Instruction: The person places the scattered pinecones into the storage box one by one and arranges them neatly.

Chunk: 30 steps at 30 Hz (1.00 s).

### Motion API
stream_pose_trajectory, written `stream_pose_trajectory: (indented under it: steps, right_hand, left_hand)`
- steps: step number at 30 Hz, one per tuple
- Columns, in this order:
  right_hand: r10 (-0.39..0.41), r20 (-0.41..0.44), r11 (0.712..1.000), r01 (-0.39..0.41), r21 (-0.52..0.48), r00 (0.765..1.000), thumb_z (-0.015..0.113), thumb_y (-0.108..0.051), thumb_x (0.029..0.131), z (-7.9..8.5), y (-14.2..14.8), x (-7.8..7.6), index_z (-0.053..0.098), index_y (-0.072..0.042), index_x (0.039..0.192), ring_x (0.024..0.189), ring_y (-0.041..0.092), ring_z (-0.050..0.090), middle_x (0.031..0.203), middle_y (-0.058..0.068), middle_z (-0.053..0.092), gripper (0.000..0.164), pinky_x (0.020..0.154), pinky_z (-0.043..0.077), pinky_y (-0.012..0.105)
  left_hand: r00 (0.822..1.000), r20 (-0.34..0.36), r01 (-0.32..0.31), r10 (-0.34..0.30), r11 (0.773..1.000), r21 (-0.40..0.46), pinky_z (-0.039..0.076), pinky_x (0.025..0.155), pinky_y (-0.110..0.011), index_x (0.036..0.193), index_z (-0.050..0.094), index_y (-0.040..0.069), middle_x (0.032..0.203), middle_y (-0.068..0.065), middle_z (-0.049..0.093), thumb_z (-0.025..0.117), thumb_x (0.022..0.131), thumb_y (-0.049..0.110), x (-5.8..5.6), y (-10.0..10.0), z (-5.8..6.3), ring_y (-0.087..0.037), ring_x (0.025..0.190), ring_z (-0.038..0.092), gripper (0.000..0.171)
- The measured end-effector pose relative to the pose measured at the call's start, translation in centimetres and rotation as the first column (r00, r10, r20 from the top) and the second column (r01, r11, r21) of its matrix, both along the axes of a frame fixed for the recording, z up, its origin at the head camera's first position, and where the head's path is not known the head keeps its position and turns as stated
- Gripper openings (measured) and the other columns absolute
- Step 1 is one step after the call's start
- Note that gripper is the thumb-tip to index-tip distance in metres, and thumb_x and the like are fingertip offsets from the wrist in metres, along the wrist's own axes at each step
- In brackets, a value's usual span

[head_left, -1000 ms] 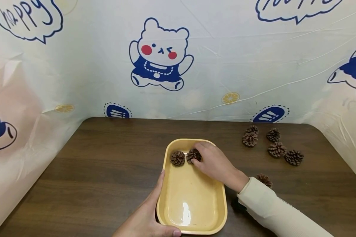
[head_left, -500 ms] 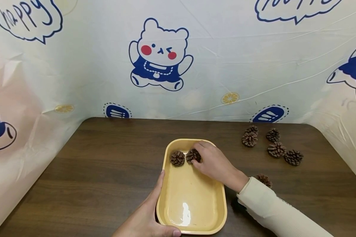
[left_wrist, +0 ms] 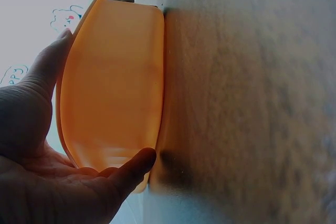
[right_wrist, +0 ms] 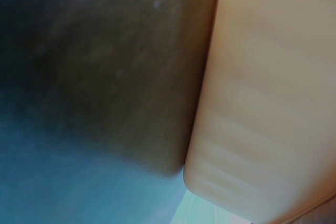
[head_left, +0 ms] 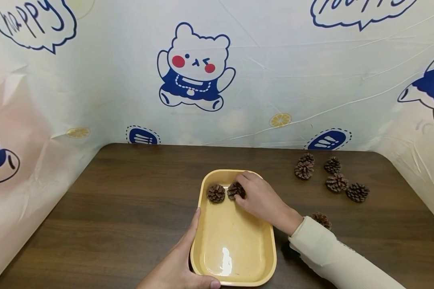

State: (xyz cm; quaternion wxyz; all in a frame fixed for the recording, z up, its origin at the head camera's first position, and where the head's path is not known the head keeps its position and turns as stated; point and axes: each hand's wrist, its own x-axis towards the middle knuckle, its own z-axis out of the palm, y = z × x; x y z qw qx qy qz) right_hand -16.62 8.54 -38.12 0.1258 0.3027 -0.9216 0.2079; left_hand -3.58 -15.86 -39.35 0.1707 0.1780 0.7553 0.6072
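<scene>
A pale sheet [head_left: 130, 88] printed with a winking bear [head_left: 197, 70] stands behind the desk [head_left: 130, 192]; a speech bubble [head_left: 32, 20] at its upper left reads "happy", and lettering at the upper right is cut off. On the desk sits a yellow tray [head_left: 235, 233]: the head view looks down into it, while the wrist views show its outer walls and where its base meets the wood. A cream sleeve [head_left: 322, 249] slants across the desk, right of the tray. The left hand [head_left: 182, 257] spreads round the tray's near left corner, thumb at the near edge. The right hand [head_left: 260, 197], inside the tray's far right corner, pinches a pine cone [head_left: 234, 191] between thumb and fingers. A second cone [head_left: 216, 193] sits just left of it, apart, by the tray's far edge. Only the head view shows the loose cones [head_left: 336, 183], five toward the desk's far right corner and one half behind the sleeve
</scene>
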Motion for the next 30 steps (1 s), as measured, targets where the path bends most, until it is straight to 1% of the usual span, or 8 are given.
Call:
stream_pose_trajectory:
  steps: [2,5,9,12,17,23,30]
  right_hand:
    - [0.001,-0.009,1.000,-0.001,0.002,1.000,0.078,-0.008,0.087,-0.01,0.02,0.03,0.071,-0.004,0.108,0.096,0.023,0.064,0.107,0.009,0.070,0.022,0.083,0.056,0.040]
    - [0.004,-0.026,1.000,-0.004,0.001,1.000,0.078,-0.008,0.086,-0.06,0.04,0.05,0.071,-0.004,0.106,0.096,0.023,0.065,0.105,0.009,0.069,0.022,0.083,0.057,0.040]
    - [0.007,-0.047,1.000,-0.007,-0.003,0.999,0.080,-0.008,0.085,-0.12,0.07,0.03,0.071,-0.003,0.104,0.097,0.025,0.066,0.104,0.009,0.069,0.022,0.085,0.057,0.041]
    - [0.005,-0.048,1.000,-0.005,-0.004,0.999,0.081,-0.009,0.084,-0.10,0.06,0.04,0.071,-0.002,0.104,0.098,0.025,0.066,0.104,0.010,0.070,0.023,0.086,0.057,0.041]
    - [-0.005,-0.030,1.000,0.005,-0.009,1.000,0.082,-0.011,0.084,-0.03,0.05,0.10,0.070,0.000,0.105,0.096,0.025,0.065,0.104,0.010,0.069,0.027,0.086,0.057,0.041]
    - [-0.014,-0.023,1.000,0.014,-0.012,1.000,0.082,-0.012,0.085,-0.02,0.05,0.10,0.070,0.000,0.106,0.096,0.026,0.065,0.105,0.010,0.069,0.027,0.086,0.057,0.041]
    - [-0.013,-0.029,1.000,0.012,-0.024,1.000,0.082,-0.012,0.085,-0.15,0.09,0.08,0.070,0.001,0.106,0.097,0.027,0.065,0.106,0.011,0.070,0.027,0.087,0.057,0.042]
  left_hand:
    - [1.000,0.013,0.001,-0.001,1.000,0.004,0.045,0.101,-0.015,0.167,-0.012,0.037,0.174,-0.022,0.008,0.097,0.075,0.018,-0.02,0.01,0.01,-0.011,0.122,0.058,0.144]
    - [0.999,0.052,0.004,-0.005,1.000,0.018,0.046,0.100,-0.015,0.167,-0.013,0.038,0.173,-0.023,0.009,0.096,0.076,0.018,-0.07,0.02,0.09,-0.013,0.120,0.060,0.144]
    - [0.995,0.097,0.009,-0.013,0.999,0.037,0.046,0.100,-0.016,0.166,-0.016,0.039,0.173,-0.023,0.008,0.095,0.077,0.019,-0.17,0.02,0.19,-0.015,0.121,0.060,0.143]
    - [0.994,0.111,0.011,-0.016,0.999,0.042,0.047,0.099,-0.016,0.166,-0.016,0.039,0.174,-0.022,0.007,0.095,0.077,0.020,-0.22,0.02,0.21,-0.015,0.121,0.060,0.143]
    - [0.992,0.120,0.016,-0.022,0.998,0.055,0.048,0.098,-0.017,0.166,-0.016,0.040,0.174,-0.022,0.006,0.094,0.078,0.020,-0.25,0.02,0.20,-0.017,0.120,0.061,0.142]
    - [0.992,0.127,0.018,-0.026,0.998,0.063,0.048,0.098,-0.017,0.165,-0.016,0.040,0.174,-0.021,0.006,0.094,0.078,0.020,-0.27,0.02,0.22,-0.018,0.120,0.061,0.142]
    - [0.994,0.105,0.014,-0.018,0.999,0.044,0.047,0.099,-0.016,0.166,-0.016,0.038,0.174,-0.021,0.009,0.095,0.078,0.021,-0.20,0.00,0.18,-0.016,0.121,0.061,0.142]
